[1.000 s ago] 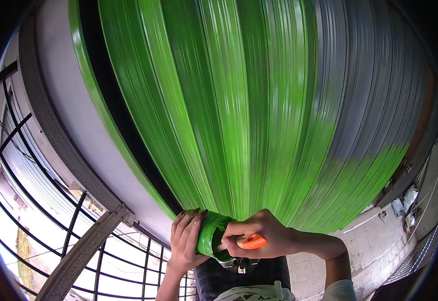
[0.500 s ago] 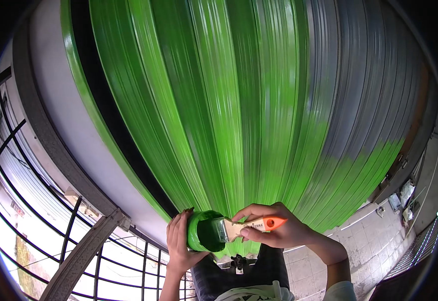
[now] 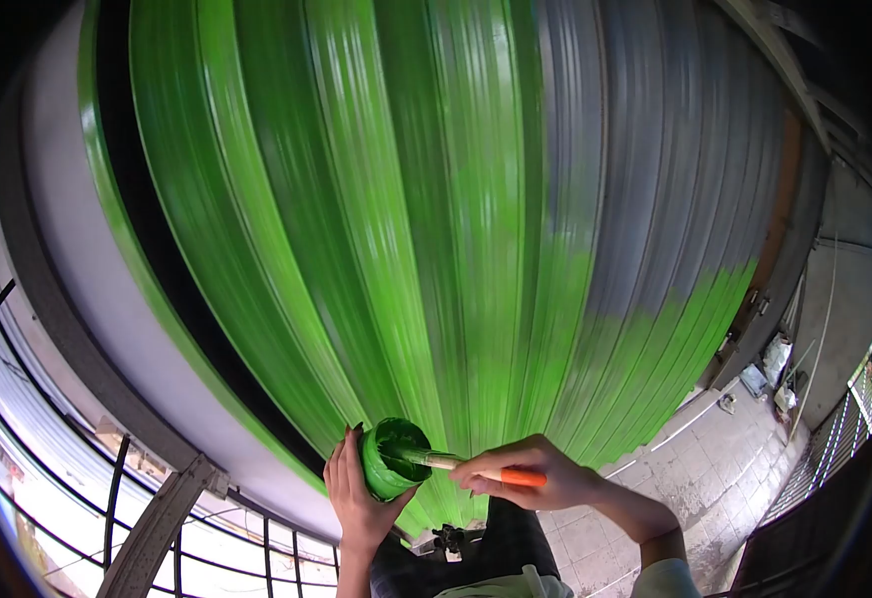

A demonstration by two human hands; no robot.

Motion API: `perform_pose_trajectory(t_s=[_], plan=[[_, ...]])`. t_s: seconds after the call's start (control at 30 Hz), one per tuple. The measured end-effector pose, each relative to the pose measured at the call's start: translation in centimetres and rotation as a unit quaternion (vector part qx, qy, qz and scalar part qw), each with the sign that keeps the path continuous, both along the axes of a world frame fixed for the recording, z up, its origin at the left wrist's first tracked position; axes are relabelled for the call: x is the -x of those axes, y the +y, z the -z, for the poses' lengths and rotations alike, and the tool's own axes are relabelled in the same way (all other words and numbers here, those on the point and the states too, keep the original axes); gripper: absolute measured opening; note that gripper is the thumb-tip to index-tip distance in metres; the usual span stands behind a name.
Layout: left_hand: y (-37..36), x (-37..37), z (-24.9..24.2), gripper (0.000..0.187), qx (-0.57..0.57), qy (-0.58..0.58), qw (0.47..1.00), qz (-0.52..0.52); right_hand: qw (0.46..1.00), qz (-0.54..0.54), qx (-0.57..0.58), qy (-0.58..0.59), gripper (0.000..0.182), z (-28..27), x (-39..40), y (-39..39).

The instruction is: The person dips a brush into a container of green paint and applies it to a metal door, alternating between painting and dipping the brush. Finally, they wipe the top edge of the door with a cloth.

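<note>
Left hand (image 3: pixel 361 488): your grip curls around the side of the green can (image 3: pixel 393 488); hold it firm against the push of the brush (image 3: pixel 443 459).
Right hand (image 3: pixel 545 473): your grip is closed on the brush's handle; a light, loose wrist should serve best.
Can: between your hands, mouth tilted towards you; keeping that tilt slight should guard against spills.
Brush: head inside the can's mouth; how deep the bristles sit cannot be told; pressing them on the inner wall should shed drips.
Metal sheet (image 3: pixel 426 249): beyond your hands; green at left and below, grey at upper right.
Floor (image 3: pixel 675 478): pale tiles, lower right.
</note>
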State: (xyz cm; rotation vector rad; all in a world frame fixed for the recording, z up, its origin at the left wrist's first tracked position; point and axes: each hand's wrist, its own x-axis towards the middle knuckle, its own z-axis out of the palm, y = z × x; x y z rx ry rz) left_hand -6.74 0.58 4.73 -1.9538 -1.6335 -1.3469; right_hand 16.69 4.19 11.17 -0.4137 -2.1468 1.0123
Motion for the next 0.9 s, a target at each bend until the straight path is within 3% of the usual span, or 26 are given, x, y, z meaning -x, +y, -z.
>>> perform_pose_trajectory(t_s=[0.17, 0.2, 0.3, 0.33, 0.43, 0.47, 0.7, 0.83, 0.9], plan=[[0.8, -2.0, 0.7, 0.107, -0.017, -0.033, 0.999, -0.007, 0.992, 0.077, -0.009, 0.104, 0.015, 2.8, -1.0, -1.9], [0.9, -2.5, 0.7, 0.107, -0.015, -0.038, 0.999, 0.003, 0.98, 0.101, -0.018, 0.168, 0.015, 3.9, -0.6, -2.1], [1.3, -3.8, 1.3, 0.107, -0.019, -0.05, 0.998, 0.018, 0.975, 0.151, 0.01, 0.162, 0.019, 5.8, -1.1, -2.6], [1.5, -4.2, 1.4, 0.107, -0.023, -0.065, 0.997, 0.03, 0.964, 0.158, 0.087, 0.197, 0.021, 6.2, -1.0, -3.0], [1.9, -5.1, 1.7, 0.109, -0.013, -0.085, 0.995, 0.044, 0.936, 0.215, 0.125, 0.25, 0.019, 7.2, -0.3, -3.4], [2.1, -5.3, 1.8, 0.109, -0.016, -0.097, 0.994, 0.055, 0.946, 0.194, 0.073, 0.248, 0.02, 7.8, -0.7, -2.9], [2.7, -7.0, 0.8, 0.11, -0.012, -0.159, 0.984, 0.081, 0.934, 0.217, 0.0, 0.285, 0.019, 7.6, -0.5, -2.3], [3.3, -7.4, 0.9, 0.11, -0.04, -0.128, 0.988, 0.083, 0.919, 0.283, -0.043, 0.272, 0.015, 8.1, -0.7, -2.0], [3.2, -7.3, 0.9, 0.107, -0.025, -0.111, 0.991, 0.074, 0.906, 0.294, 0.006, 0.306, 0.016, 8.3, -0.6, -2.1]])
